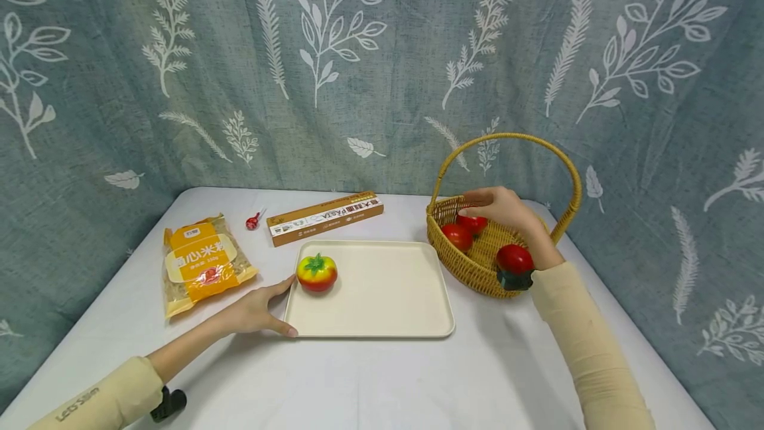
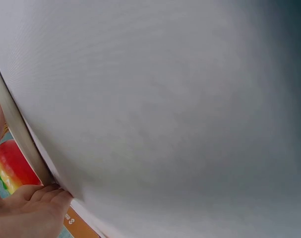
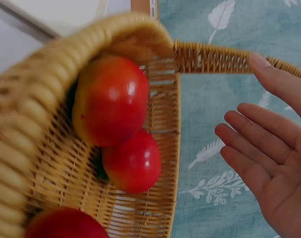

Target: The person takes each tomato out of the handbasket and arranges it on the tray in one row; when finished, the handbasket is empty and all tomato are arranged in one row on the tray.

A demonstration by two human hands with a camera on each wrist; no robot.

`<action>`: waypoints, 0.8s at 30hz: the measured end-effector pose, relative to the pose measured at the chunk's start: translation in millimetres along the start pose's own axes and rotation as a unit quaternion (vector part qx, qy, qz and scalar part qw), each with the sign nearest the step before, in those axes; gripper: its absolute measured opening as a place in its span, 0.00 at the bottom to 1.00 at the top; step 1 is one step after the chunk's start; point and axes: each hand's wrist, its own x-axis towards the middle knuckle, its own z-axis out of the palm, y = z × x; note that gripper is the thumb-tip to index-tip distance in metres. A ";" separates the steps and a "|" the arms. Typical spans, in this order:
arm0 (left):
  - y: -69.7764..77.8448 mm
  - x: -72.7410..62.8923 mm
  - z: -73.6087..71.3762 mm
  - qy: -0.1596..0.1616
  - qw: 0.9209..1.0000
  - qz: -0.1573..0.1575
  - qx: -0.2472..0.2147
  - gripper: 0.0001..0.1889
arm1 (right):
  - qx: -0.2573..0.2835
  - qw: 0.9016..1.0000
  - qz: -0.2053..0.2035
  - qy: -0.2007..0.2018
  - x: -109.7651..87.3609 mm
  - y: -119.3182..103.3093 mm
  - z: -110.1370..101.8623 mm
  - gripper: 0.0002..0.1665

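My left hand (image 1: 258, 310) rests at the left side of a cream tray (image 1: 388, 290), thumb at the near corner and fingers spread along the edge. A red and yellow toy tomato (image 1: 317, 273) with a green top sits on the tray near those fingers. In the right wrist view my right hand (image 3: 279, 163) is open with nothing in it. The head view shows it above a wicker basket (image 1: 486, 274). Inside the basket are a large red tomato (image 3: 113, 101), a smaller one (image 3: 133, 161) and another red one (image 3: 66, 225), partly cut off by the frame.
Left of the tray lies a yellow noodle packet (image 1: 205, 264). A red lollipop (image 1: 253, 221) and a long brown pasta box (image 1: 325, 217) lie behind the tray. The basket's tall handle (image 1: 507, 136) arches over the right hand. A leaf-patterned curtain (image 1: 388, 85) hangs behind the white table (image 1: 358, 377).
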 end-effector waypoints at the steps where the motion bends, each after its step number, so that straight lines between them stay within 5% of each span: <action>1: 0.0 -0.2 -0.1 -0.001 1.000 -0.001 -0.001 0.60 | 0.003 1.000 0.007 -0.005 3.3 1.1 -0.6 0.40; 11: 2.9 -2.5 -2.0 0.000 1.000 -0.004 0.001 0.60 | 0.001 0.999 0.005 -0.049 32.9 23.7 1.7 0.40; 24: 3.6 -2.1 -2.7 -0.001 1.000 -0.011 0.001 0.60 | 0.023 0.985 -0.031 -0.167 48.1 34.6 11.2 0.35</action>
